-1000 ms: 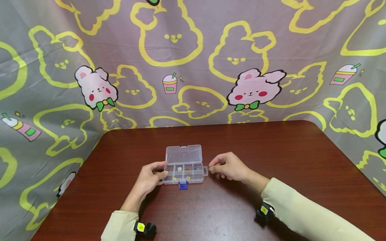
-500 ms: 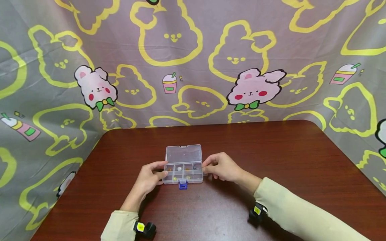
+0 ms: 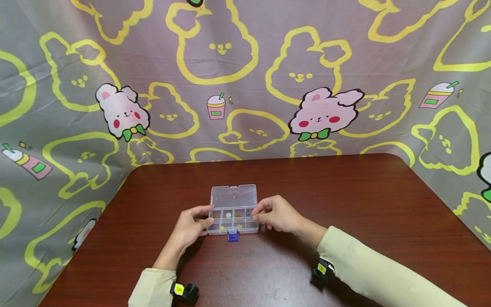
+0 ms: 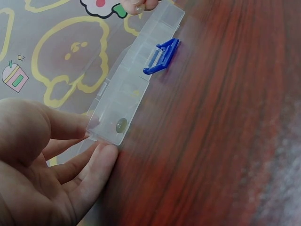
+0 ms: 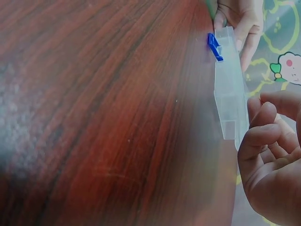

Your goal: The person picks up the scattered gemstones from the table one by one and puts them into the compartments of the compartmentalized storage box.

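Observation:
A clear plastic compartment box (image 3: 251, 230) lies on the table with its lid (image 3: 234, 197) raised at the back. My left hand (image 3: 188, 228) grips the box's left end, thumb on the near side. My right hand (image 3: 279, 215) is over the right-end compartments, thumb and fingertips together. The left wrist view shows a small clear bead (image 4: 139, 8) pinched there; the right wrist view hides it behind the fingers. Inside the box are a white bead (image 3: 228, 215), yellowish beads (image 3: 223, 228) in the front row, and amber and grey ones at the back.
A blue latch (image 3: 233, 236) hangs open at the front of the box. The dark red-brown wooden table (image 3: 268, 273) extends on all sides. A patterned cloth (image 3: 245, 98) stands behind and along both sides.
My right hand has moved left from beyond the box's hang tab to above its right-end compartments, still pinching. The left hand and the box have stayed in place.

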Demonstrator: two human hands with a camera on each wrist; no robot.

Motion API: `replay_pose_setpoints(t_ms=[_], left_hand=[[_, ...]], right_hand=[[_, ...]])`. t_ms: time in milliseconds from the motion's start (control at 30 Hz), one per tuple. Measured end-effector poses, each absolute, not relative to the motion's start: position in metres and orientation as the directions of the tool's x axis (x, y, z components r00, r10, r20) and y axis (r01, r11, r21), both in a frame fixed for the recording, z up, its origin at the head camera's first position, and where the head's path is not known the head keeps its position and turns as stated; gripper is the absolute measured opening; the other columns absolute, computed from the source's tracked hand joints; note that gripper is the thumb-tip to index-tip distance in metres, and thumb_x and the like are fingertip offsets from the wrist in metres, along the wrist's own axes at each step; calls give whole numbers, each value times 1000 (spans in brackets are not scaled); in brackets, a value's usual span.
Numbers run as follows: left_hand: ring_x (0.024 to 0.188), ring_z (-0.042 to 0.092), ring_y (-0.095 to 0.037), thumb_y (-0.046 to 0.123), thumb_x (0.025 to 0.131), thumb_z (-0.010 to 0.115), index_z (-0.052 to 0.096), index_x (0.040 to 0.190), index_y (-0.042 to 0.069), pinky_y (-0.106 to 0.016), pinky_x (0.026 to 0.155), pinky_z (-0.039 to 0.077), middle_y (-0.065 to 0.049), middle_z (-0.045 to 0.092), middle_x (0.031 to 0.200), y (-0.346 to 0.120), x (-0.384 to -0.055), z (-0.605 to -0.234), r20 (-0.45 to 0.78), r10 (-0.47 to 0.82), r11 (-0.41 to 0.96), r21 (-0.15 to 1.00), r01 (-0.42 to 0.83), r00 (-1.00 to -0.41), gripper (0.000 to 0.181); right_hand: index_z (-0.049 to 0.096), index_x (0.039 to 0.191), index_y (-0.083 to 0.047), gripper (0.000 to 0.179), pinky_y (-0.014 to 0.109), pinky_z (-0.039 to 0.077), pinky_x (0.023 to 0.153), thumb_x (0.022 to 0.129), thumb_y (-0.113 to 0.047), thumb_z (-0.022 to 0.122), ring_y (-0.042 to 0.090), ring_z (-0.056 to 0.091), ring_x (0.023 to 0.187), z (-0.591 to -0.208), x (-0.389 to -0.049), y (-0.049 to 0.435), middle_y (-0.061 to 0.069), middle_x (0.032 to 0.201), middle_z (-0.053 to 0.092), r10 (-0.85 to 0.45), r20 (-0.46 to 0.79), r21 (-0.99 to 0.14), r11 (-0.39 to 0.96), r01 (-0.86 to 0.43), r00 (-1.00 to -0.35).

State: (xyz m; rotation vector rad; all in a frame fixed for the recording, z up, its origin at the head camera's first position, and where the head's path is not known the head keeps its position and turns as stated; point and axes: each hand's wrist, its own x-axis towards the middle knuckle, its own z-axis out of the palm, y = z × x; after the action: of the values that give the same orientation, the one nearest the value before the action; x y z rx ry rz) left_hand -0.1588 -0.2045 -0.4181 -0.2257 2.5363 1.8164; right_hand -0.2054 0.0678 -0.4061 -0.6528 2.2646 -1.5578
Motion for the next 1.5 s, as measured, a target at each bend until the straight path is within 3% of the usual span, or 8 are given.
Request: replay_pose_setpoints(t_ms=[433, 733, 1033, 1233, 1500], left_hand=[[82, 66, -20, -6, 90, 67, 66, 128, -2, -41, 71, 60, -23, 64, 122, -204, -159, -418, -93, -112, 312, 942, -124, -989, 38], [84, 66, -20, -6, 90, 67, 65, 129, -3, -42, 71, 60, -23, 64, 121, -204, -160, -418, -90, -98, 306, 945, -116, -991, 39], [84, 67, -22, -6, 90, 67, 65, 128, -3, -42, 69, 60, -22, 64, 116, -206, -160, -419, -76, -84, 323, 941, -99, -994, 38], [84, 66, -23, -6, 90, 67, 62, 129, -4, -42, 66, 60, -23, 64, 115, -205, -159, -417, -76, -80, 335, 937, -98, -994, 39], [84, 66, -24, -6, 91, 68, 61, 130, -4, -41, 65, 60, -24, 64, 115, -204, -159, -417, -60, -79, 354, 932, -84, -995, 40]], right_hand=[[75, 93, -2, 8, 22, 35, 37, 88, -8, 74, 12, 46, 44, -406, -206, 75, 10, 58, 58, -523, -1, -926, 322, -196, -853], [74, 91, -5, 4, 24, 35, 37, 89, -8, 72, 12, 45, 43, -407, -209, 96, 5, 57, 55, -480, -5, -909, 367, -196, -877], [73, 93, -2, 6, 25, 39, 40, 91, -7, 71, 17, 52, 49, -407, -212, 134, 15, 73, 66, -445, 27, -881, 412, -232, -895], [72, 94, -2, 6, 28, 48, 48, 93, -7, 69, 18, 56, 55, -407, -212, 169, 10, 81, 68, -407, 85, -831, 474, -290, -909], [74, 93, -8, 4, 28, 49, 54, 94, -10, 70, 15, 57, 60, -406, -212, 215, -1, 80, 67, -332, 184, -708, 608, -359, -925]])
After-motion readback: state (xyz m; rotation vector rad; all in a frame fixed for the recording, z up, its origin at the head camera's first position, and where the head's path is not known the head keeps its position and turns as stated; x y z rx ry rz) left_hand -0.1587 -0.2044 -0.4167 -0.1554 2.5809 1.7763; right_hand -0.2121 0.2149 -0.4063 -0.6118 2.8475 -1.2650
